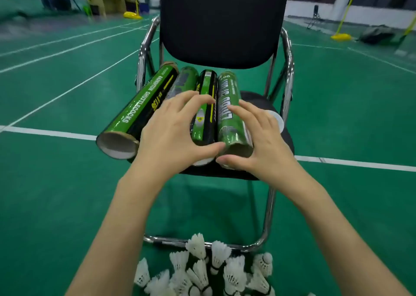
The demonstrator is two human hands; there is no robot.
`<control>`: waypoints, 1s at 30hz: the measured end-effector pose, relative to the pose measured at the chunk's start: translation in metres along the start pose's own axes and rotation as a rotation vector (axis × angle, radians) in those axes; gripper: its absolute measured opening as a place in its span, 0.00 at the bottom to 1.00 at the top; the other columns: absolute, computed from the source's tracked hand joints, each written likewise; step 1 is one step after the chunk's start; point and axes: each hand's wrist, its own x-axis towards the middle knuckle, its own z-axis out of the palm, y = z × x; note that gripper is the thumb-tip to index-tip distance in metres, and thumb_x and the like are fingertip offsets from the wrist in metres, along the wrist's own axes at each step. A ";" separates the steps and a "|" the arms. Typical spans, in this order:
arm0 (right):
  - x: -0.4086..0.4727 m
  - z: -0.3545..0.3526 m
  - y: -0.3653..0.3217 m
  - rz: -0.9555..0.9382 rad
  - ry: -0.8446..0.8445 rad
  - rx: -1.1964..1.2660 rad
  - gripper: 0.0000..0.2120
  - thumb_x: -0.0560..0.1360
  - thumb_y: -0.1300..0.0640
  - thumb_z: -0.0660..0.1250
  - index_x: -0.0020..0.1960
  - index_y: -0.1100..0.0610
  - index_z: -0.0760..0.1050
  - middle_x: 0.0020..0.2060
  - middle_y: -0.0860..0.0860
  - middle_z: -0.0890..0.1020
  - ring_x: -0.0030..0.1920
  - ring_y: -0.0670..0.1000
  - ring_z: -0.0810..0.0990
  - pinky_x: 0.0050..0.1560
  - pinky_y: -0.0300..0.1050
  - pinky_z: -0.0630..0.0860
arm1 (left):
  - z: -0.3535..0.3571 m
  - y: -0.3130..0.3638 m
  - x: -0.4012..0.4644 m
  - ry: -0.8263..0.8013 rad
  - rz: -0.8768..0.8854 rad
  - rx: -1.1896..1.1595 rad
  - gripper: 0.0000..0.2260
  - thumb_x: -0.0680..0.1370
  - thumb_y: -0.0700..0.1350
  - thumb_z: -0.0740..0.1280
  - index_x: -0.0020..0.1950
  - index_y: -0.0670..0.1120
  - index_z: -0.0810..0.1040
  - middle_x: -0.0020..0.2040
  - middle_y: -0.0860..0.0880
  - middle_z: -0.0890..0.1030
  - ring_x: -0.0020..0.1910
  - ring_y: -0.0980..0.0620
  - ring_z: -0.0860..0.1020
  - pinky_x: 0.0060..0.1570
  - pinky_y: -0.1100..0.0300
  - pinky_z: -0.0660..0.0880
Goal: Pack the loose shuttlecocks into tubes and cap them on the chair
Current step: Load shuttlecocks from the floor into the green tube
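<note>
Single head cam, wide-angle, looks fwd & down, close over chair (265, 106) seat, court floor (67, 183) around.

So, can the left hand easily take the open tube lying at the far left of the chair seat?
Probably yes. The left hand rests on the tubes right beside the open tube, whose open end overhangs the chair seat, and nothing covers it.
</note>
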 end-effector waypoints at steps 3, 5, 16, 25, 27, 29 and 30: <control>-0.020 0.006 0.001 0.017 0.052 0.060 0.42 0.62 0.41 0.74 0.71 0.42 0.57 0.72 0.42 0.58 0.71 0.47 0.55 0.64 0.42 0.57 | 0.002 0.002 -0.018 0.080 0.050 0.078 0.31 0.63 0.64 0.67 0.65 0.59 0.69 0.67 0.58 0.69 0.66 0.55 0.66 0.52 0.60 0.64; -0.032 0.014 0.000 0.039 0.071 0.110 0.42 0.62 0.42 0.75 0.70 0.40 0.57 0.72 0.42 0.58 0.71 0.45 0.55 0.64 0.41 0.56 | 0.003 0.000 -0.029 0.090 0.065 0.084 0.30 0.64 0.64 0.67 0.64 0.59 0.70 0.66 0.57 0.70 0.65 0.55 0.67 0.51 0.59 0.66; -0.040 0.054 -0.005 0.109 0.316 0.133 0.34 0.64 0.58 0.77 0.67 0.51 0.67 0.68 0.51 0.66 0.66 0.53 0.62 0.59 0.31 0.55 | 0.020 -0.011 -0.072 0.109 0.022 0.072 0.32 0.63 0.67 0.62 0.65 0.58 0.70 0.67 0.56 0.70 0.65 0.53 0.67 0.55 0.54 0.72; -0.030 0.070 -0.002 0.119 0.517 0.135 0.30 0.64 0.62 0.75 0.61 0.52 0.67 0.61 0.54 0.70 0.61 0.54 0.66 0.63 0.27 0.53 | 0.024 -0.022 -0.086 0.108 -0.016 0.075 0.31 0.64 0.66 0.62 0.66 0.58 0.69 0.67 0.55 0.68 0.66 0.52 0.67 0.53 0.52 0.75; -0.030 0.063 -0.004 0.121 0.528 0.169 0.29 0.64 0.61 0.75 0.60 0.52 0.67 0.60 0.54 0.70 0.61 0.54 0.66 0.63 0.29 0.55 | 0.020 -0.020 -0.087 0.108 -0.017 0.068 0.31 0.64 0.66 0.62 0.66 0.59 0.68 0.68 0.56 0.68 0.66 0.52 0.67 0.53 0.52 0.75; -0.030 0.053 -0.010 0.120 0.543 0.214 0.28 0.64 0.61 0.74 0.60 0.53 0.67 0.59 0.55 0.70 0.61 0.55 0.67 0.65 0.35 0.58 | 0.012 -0.016 -0.088 0.128 -0.014 0.054 0.31 0.64 0.66 0.64 0.66 0.59 0.68 0.67 0.56 0.68 0.66 0.53 0.66 0.53 0.53 0.74; -0.030 0.047 -0.014 0.124 0.555 0.238 0.27 0.65 0.61 0.74 0.60 0.53 0.67 0.59 0.54 0.70 0.61 0.54 0.67 0.66 0.43 0.61 | 0.007 -0.013 -0.088 0.137 -0.015 0.049 0.31 0.64 0.65 0.65 0.66 0.59 0.68 0.67 0.56 0.68 0.66 0.53 0.66 0.53 0.53 0.74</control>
